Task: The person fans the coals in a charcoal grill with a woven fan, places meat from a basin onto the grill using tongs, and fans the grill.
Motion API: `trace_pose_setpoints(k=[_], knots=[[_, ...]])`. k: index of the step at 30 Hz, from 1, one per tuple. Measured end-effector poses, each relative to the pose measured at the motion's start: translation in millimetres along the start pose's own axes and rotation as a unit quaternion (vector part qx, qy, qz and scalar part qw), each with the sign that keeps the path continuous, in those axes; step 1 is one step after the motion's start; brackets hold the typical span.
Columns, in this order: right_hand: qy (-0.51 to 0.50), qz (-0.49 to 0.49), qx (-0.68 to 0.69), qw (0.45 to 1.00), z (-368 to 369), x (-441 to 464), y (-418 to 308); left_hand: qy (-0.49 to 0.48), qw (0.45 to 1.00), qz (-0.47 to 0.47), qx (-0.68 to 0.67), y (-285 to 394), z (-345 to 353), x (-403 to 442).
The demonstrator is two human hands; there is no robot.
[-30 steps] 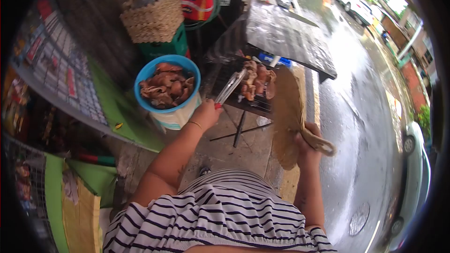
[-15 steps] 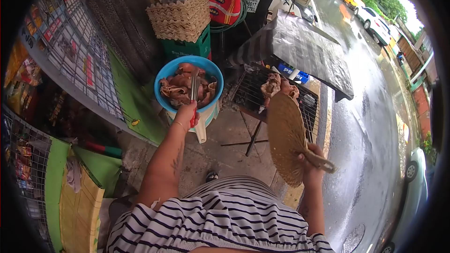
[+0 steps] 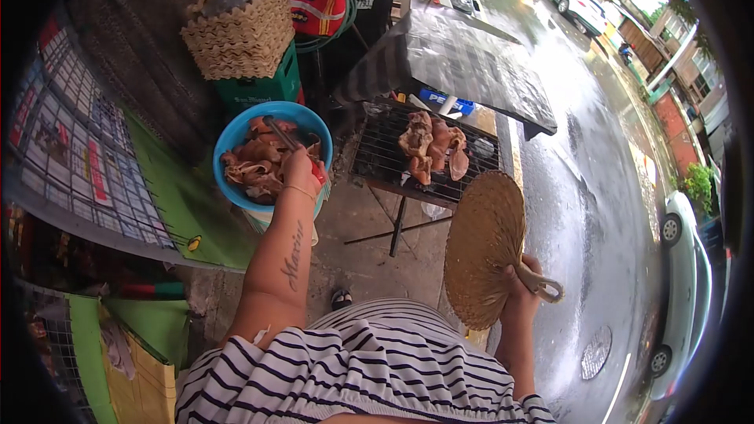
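My left hand (image 3: 301, 175) is closed on the red handle of metal tongs (image 3: 281, 133) over the right side of a blue basin (image 3: 221, 159). The tongs' tips are among the pieces of meat (image 3: 255, 161) in the basin; whether they grip a piece I cannot tell. In my right hand (image 3: 520, 292) is the handle of a woven fan (image 3: 485, 251), held upright in front of the grill's near right corner. Several pieces of meat (image 3: 424, 143) lie together on the black wire grill (image 3: 377, 149).
A dark cover (image 3: 479, 51) slants over the grill's far side. Behind the basin, a woven basket (image 3: 239, 27) rests on a green crate (image 3: 263, 88). Wire mesh shelving (image 3: 86, 141) stands at left. The wet street (image 3: 565, 188) with parked cars (image 3: 682, 290) runs along the right.
My left hand with the tongs moved from the grill to the basin, its tips now lower among the meat. The fan moved off the grill's right side, nearer to me. The view shifted too.
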State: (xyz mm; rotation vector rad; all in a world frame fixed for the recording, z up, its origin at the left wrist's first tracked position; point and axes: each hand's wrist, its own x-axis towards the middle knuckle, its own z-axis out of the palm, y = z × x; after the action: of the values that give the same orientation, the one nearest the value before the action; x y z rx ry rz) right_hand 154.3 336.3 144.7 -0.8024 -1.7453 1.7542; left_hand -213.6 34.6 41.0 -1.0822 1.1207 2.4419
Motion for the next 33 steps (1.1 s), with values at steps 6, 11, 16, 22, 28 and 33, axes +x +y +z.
trace_pose_setpoints(k=[6, 11, 16, 22, 28, 33], knots=[[0.034, -0.043, -0.064, 0.996, 2, -3, -1, -0.033, 0.999, -0.004, 0.023, 16, -23, 77], [0.063, -0.295, -0.300, 0.905, 8, 0, 4, -0.043, 0.999, -0.002, 0.033, 15, -19, 73], [0.036, -0.239, -0.247, 0.938, 7, -4, -10, -0.044, 0.992, 0.053, 0.102, -7, -49, 35], [0.022, -0.132, -0.175, 0.975, 0, -10, -8, -0.097, 0.965, 0.176, 0.170, -27, -81, 19], [0.025, -0.160, -0.166, 0.973, 5, -2, 1, -0.122, 0.937, 0.233, 0.231, -39, -105, -25], [0.012, -0.151, -0.188, 0.970, 2, 5, -2, -0.143, 0.838, 0.309, 0.427, -31, -120, -71]])
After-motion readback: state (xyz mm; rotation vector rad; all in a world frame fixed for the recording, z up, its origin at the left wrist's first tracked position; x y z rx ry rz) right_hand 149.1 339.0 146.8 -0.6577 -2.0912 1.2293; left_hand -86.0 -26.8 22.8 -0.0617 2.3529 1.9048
